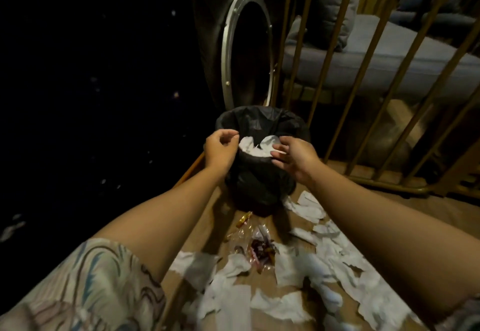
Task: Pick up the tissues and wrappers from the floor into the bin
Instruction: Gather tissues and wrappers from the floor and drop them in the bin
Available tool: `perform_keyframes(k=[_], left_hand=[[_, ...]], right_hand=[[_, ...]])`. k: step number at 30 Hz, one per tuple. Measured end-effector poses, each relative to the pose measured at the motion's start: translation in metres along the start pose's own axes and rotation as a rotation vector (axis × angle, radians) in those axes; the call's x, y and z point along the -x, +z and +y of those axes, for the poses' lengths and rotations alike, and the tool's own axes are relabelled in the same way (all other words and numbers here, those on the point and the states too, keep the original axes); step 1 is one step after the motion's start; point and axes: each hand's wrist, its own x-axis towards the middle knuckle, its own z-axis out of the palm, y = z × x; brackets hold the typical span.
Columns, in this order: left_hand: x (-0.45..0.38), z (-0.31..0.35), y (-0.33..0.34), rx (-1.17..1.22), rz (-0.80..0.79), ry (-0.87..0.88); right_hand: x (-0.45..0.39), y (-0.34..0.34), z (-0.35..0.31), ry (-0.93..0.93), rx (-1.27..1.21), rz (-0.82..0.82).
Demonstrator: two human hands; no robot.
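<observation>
A bin (pixel 262 174) lined with a black bag stands on the floor in the middle of the head view. White tissues (pixel 255 147) lie inside its mouth. My left hand (pixel 220 148) hovers at the bin's left rim, fingers loosely curled and holding nothing that I can see. My right hand (pixel 293 157) is at the right rim, fingers relaxed over the tissues in the bin. Several torn white tissues (pixel 293 273) cover the floor in front of the bin. Shiny wrappers (pixel 257 248) lie in a small heap among them, and one gold wrapper (pixel 242 220) sits near the bin's base.
A gold metal railing (pixel 389 96) runs behind and right of the bin, with a blue cushioned seat (pixel 389 55) beyond it. A round silver-rimmed object (pixel 228 52) stands behind the bin. The left side is dark. My patterned sleeve (pixel 85 286) fills the lower left.
</observation>
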Motion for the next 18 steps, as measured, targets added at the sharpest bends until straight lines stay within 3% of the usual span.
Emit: perform_keyframes(k=[10, 14, 18], left_hand=[[0.098, -0.039, -0.088, -0.126, -0.129, 0.015], [0.145, -0.068, -0.129, -0.123, -0.146, -0.053], [0.206, -0.099, -0.168, -0.099, -0.065, -0.214]], right_hand=[[0.076, 0.046, 0.087, -0.126, 0.282, -0.171], [0.108, 0.060, 0.135, -0.135, 0.401, -0.300], [0.141, 0.073, 0.182, -0.080, 0.466, -0.343]])
